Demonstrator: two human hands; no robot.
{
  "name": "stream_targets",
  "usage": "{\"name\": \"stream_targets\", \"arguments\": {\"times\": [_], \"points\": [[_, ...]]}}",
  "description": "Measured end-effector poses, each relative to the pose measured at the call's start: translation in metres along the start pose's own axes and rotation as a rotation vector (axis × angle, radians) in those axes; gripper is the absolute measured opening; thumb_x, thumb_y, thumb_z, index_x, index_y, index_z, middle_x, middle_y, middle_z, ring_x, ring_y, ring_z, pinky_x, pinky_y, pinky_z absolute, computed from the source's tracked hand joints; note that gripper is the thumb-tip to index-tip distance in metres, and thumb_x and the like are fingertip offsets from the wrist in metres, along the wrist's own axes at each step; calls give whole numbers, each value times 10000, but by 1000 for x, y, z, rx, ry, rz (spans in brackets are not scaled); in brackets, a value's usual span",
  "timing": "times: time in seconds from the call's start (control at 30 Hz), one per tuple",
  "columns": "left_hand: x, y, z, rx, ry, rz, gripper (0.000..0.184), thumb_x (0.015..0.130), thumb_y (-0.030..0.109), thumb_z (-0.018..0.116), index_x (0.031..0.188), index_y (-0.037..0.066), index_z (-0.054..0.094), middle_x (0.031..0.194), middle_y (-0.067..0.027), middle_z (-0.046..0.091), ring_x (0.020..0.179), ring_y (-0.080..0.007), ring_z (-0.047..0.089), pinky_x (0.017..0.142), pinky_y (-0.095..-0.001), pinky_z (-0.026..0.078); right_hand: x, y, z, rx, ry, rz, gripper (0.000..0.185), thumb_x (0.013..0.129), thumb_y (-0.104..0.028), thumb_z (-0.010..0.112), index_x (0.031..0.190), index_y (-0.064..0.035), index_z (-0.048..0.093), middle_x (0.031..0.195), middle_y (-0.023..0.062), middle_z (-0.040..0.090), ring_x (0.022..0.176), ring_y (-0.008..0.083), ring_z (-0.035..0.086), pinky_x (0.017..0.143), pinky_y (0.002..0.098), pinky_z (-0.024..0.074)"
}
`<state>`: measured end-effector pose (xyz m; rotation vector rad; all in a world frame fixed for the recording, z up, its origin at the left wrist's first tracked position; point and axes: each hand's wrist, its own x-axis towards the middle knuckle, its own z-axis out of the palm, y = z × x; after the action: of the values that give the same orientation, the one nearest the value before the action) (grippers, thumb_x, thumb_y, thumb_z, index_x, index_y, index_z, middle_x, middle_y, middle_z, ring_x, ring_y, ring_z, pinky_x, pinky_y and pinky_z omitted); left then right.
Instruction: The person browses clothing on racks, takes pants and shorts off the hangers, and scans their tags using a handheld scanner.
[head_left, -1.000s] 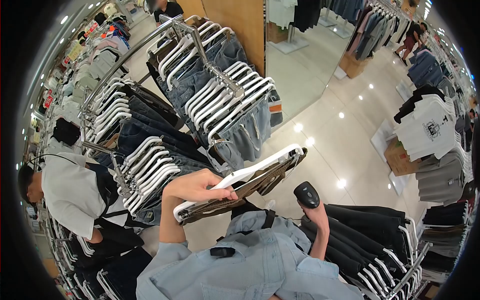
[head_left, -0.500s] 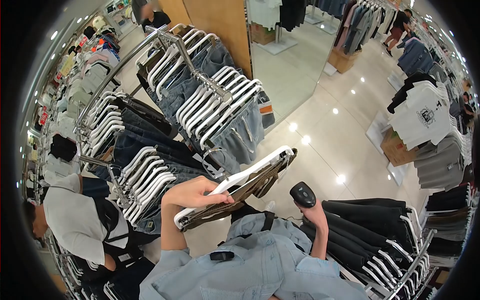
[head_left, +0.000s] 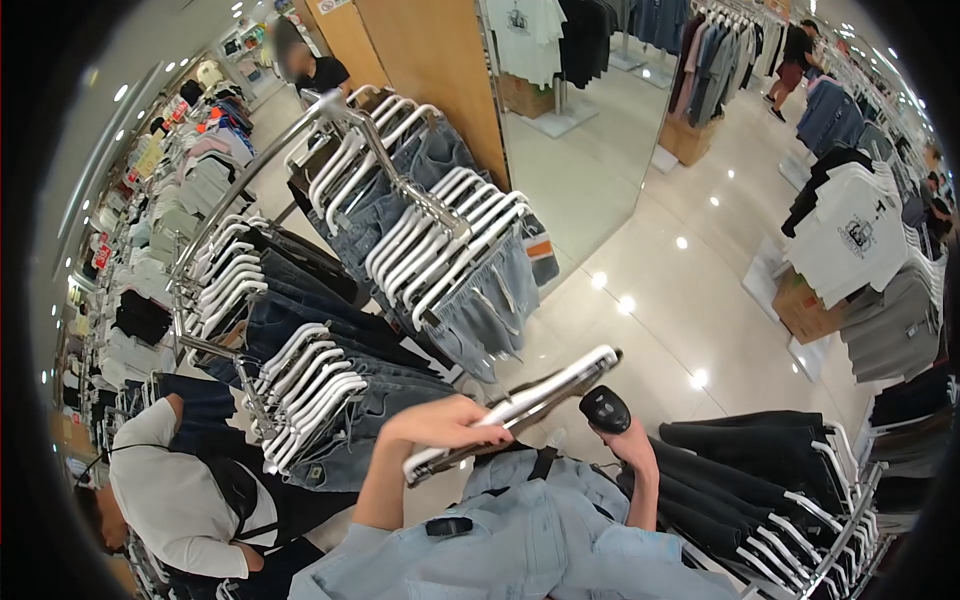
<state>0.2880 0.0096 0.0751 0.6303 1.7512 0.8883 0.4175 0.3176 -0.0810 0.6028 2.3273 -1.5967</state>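
My left hand (head_left: 448, 424) is closed around a white clothes hanger (head_left: 552, 388), held slanting in front of my body. A brown garment (head_left: 545, 402) hangs from it, seen mostly edge-on, so its full shape is hidden. In my right hand (head_left: 632, 448) is a black handheld barcode scanner (head_left: 605, 410), its rounded head pointing up and away from me. The hanger's far end is close to the scanner, with a small gap between them.
A metal rack (head_left: 385, 165) of denim shorts and jeans on white hangers stands ahead to the left. Dark trousers (head_left: 745, 440) hang at the right. A person in a white top (head_left: 180, 490) is at lower left. A mirror (head_left: 575, 150) stands ahead.
My left hand has moved right, bringing the hanger nearer the scanner. The hanger has turned so less of the brown garment shows. The right hand has barely moved. The view has shifted slightly.
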Motion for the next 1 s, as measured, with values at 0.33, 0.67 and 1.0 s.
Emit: {"name": "stream_targets", "arguments": {"times": [0.33, 0.67, 1.0], "points": [[58, -42, 60, -354, 99, -69, 388, 1013, 359, 533, 1199, 53, 681, 1023, -51, 678, 836, -111, 607, 781, -255, 491, 16, 7, 2, 81, -36, -28, 301, 810, -282, 768, 823, -6, 650, 630, 40, 611, 585, 129, 586, 558, 311, 474], [93, -52, 113, -431, 85, -80, 370, 1025, 324, 514, 1167, -14, 555, 992, -59, 578, 856, -98, 601, 730, -237, 509, 23, 15, -2, -47, -58, -44, 381, 792, -372, 773, 759, -11, 653, 584, 37, 604, 515, 129, 563, 481, 312, 439], [78, -41, 91, -533, 171, -100, 419, 993, 362, 546, 1179, -4, 634, 956, -91, 658, 843, -129, 618, 771, -246, 515, 17, 6, -4, 14, -61, -86, 324, 809, -315, 768, 786, -12, 656, 619, 41, 621, 586, 133, 592, 555, 316, 471]]}}
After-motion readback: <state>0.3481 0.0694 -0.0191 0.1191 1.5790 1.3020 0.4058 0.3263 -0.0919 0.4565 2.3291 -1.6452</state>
